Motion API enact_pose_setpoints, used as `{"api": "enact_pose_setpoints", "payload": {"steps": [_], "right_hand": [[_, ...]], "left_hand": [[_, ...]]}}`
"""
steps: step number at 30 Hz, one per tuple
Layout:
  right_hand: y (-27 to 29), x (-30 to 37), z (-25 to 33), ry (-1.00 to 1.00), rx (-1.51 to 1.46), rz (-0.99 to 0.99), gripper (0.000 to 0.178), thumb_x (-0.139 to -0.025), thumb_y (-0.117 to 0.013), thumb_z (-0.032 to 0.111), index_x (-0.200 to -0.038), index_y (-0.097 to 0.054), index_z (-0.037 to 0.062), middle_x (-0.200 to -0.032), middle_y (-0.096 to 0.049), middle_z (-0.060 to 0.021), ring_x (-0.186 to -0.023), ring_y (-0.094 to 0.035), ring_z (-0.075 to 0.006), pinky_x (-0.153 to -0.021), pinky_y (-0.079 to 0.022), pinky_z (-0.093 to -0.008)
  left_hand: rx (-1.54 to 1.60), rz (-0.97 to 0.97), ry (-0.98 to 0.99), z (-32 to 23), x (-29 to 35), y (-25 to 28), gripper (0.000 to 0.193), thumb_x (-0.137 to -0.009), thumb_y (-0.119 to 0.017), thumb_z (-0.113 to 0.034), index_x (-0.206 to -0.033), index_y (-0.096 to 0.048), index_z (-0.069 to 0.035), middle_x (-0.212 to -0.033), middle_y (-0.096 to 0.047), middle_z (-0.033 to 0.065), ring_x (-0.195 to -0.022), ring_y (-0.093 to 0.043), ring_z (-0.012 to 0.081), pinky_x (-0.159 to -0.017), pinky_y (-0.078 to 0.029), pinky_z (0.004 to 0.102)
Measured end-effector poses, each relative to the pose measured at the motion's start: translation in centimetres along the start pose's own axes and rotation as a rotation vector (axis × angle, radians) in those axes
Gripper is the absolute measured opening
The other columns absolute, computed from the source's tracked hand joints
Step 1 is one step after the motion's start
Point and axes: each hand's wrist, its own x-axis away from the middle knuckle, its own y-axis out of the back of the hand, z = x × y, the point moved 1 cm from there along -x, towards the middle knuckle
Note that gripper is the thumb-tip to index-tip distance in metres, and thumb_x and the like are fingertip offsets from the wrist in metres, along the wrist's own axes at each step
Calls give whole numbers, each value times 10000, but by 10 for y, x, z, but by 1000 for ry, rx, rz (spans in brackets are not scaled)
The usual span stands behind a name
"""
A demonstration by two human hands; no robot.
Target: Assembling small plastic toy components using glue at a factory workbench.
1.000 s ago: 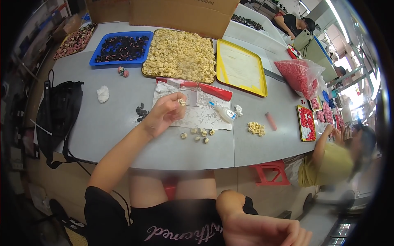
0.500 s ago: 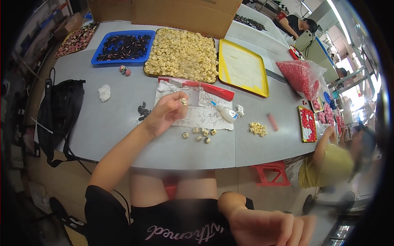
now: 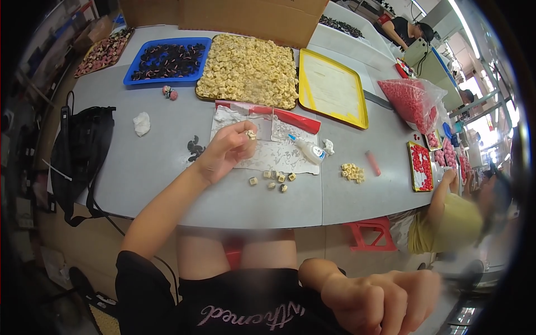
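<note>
My left hand (image 3: 224, 152) is raised over the near edge of a white, stained cloth (image 3: 287, 159), its fingers pinching a small cream-coloured piece (image 3: 251, 134). Close to my chest, my right hand (image 3: 385, 296) is curled into a loose fist; its fingertips are hidden, so whatever it may hold does not show. A white glue bottle with a blue tip (image 3: 312, 152) lies on the cloth. Just in front of the cloth sit several small cream cubes (image 3: 267, 174), some with dark parts. Dark curved pieces (image 3: 195, 149) form a small pile left of my left hand.
Behind stand a tray heaped with cream pieces (image 3: 248, 72), a blue tray of dark pieces (image 3: 126, 78) and a yellow-rimmed tray (image 3: 333, 86). More cream pieces (image 3: 352, 173) and a pink stick (image 3: 373, 163) lie right. A black bag (image 3: 92, 156) is left; a co-worker (image 3: 446, 223) sits right.
My right hand has shifted slightly right and its fingers have curled in more. My left hand keeps its pinch on the cream piece, almost still.
</note>
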Motion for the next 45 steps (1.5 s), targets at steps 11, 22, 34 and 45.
{"api": "enact_pose_setpoints", "payload": {"steps": [11,22,34,45], "right_hand": [[32,8,-32,164,58,-576,302,-792,-615,48,-979,-405,157,-879,-437,-5,-668,-461,-120,-680,-361,-262],[51,14,-39,-161,171,-762,300,-862,-577,-10,-1042,-379,125,-970,-403,8,-877,-482,-68,-813,-371,-262],[47,14,-39,-143,49,-717,362,-766,-587,-50,-1011,-390,128,-970,-402,-4,-841,-480,-90,-783,-371,-274],[79,18,-51,-87,330,-540,443,-716,-731,138,-1046,-436,133,-1091,-436,-93,-874,-431,-166,-767,-354,-307]], "left_hand": [[-8,-9,-10,-3,2,-1,270,-775,-589,-267,-877,-457,-55,-603,-276,-57,-569,-273,75,-548,-259,224],[-18,-5,-11,-2,-3,-4,285,-761,-590,-283,-883,-469,-55,-601,-266,-57,-567,-263,75,-541,-255,227],[-15,-9,-9,-2,-1,-4,273,-764,-587,-271,-889,-469,-59,-599,-267,-58,-569,-265,77,-545,-256,227],[-27,-5,-12,-2,-2,-3,274,-775,-584,-271,-871,-450,-53,-603,-280,-55,-574,-278,76,-549,-262,225]]}}
